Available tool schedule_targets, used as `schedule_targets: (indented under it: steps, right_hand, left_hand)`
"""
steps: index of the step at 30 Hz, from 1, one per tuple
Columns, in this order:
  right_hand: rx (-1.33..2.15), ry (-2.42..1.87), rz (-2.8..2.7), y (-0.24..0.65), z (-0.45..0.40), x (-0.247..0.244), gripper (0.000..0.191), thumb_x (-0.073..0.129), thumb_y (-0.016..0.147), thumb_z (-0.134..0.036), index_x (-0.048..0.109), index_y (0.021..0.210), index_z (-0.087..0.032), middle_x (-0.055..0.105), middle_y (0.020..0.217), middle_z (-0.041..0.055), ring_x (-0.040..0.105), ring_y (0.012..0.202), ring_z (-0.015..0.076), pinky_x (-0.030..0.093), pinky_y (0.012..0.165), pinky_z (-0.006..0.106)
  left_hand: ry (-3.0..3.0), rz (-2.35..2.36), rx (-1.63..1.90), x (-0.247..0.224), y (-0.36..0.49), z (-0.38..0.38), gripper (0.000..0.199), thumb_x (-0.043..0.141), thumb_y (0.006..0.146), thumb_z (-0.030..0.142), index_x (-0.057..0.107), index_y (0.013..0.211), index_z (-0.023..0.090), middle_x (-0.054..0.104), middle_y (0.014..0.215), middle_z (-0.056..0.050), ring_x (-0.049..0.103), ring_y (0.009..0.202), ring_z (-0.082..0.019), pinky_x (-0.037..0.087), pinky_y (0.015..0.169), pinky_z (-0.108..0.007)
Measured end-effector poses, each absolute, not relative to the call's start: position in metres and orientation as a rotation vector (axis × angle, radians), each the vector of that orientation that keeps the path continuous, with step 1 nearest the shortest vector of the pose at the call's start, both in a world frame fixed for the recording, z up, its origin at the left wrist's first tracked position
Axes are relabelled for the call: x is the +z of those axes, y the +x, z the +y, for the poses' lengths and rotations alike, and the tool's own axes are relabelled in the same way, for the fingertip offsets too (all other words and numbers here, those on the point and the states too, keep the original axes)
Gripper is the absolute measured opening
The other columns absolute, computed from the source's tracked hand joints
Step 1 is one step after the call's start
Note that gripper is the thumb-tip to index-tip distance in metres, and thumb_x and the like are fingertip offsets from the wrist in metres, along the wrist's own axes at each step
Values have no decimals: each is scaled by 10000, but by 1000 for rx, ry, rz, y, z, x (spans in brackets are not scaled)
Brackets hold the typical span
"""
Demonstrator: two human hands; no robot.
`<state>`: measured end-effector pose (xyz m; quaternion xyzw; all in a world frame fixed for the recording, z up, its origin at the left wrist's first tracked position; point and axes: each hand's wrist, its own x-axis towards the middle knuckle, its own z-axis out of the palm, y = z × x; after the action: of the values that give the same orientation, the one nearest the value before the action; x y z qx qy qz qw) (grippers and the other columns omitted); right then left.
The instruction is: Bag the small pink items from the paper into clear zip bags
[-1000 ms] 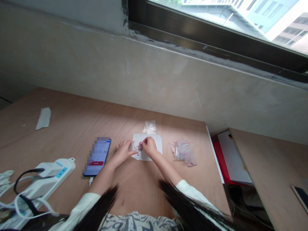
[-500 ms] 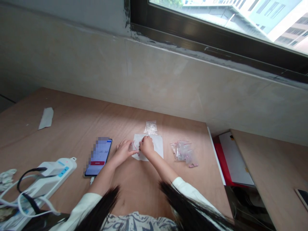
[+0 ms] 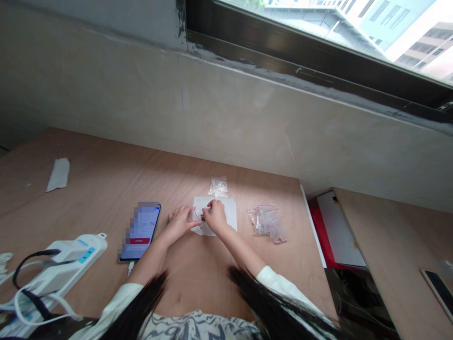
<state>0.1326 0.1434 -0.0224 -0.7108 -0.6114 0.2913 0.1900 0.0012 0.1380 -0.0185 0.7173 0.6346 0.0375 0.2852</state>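
Two hands are in view, one left hand (image 3: pixel 180 223) and one right hand (image 3: pixel 215 217), above one sheet of white paper (image 3: pixel 226 210). The counter (image 3: pixel 88 203) also holds one phone (image 3: pixel 140 231), one power strip (image 3: pixel 62 264), one strip of white material (image 3: pixel 58 174), and one small clear plastic bag (image 3: pixel 218 187). A clump of clear plastic bags (image 3: pixel 267 221) holds several, exact number unclear. One more phone (image 3: pixel 439 290) lies on a second counter (image 3: pixel 389 226).

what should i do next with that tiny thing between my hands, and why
Probably lay the small item on the paper for a clearer look: the right hand pinches it close to the left hand, and the fingers hide most of it.
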Motion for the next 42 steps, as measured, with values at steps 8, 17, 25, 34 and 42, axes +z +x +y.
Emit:
schedule_targets:
  steps: [8,17,25,34,42]
  right_hand:
    - [697,-2166,-1877,122,149,-31,108,463,704,-136,542,776,-120,528,877,169,454,870,270,360,662,353]
    - [892,-1747,-1776,135,136,-17,84,493,711,-191,567,742,-166,532,743,41,461,771,159,364,706,264]
    - [786,-1903,-1896,138,129,-31,101,500,701,-137,592,729,-169,498,826,77,418,821,192,346,717,281]
    - [796,-1922,-2012,137,135,-42,78,558,685,-174,578,760,-168,491,843,80,417,818,194,342,686,269]
    - [895,-1854,-1663,139,132,-18,41,560,680,-165,597,697,-170,473,743,40,440,799,166,350,735,270]
  left_hand:
    - [1923,1696,111,-16,-3,137,434,558,642,426,497,1010,204,546,1035,-71,458,1025,-240,332,819,-341]
    - [1942,1691,105,-23,2,138,390,556,653,392,503,987,199,550,1040,-75,462,1023,-239,338,814,-340]
    - [1938,1686,124,-23,-2,137,446,572,625,436,504,991,192,549,1040,-79,468,1010,-258,345,797,-345]
    - [1935,1666,166,-22,-4,134,449,571,637,422,493,1004,176,550,1041,-84,461,1022,-247,323,812,-352]
    - [1954,1656,166,-26,-2,134,446,577,630,420,498,996,177,560,1016,-90,472,1005,-249,326,794,-340]
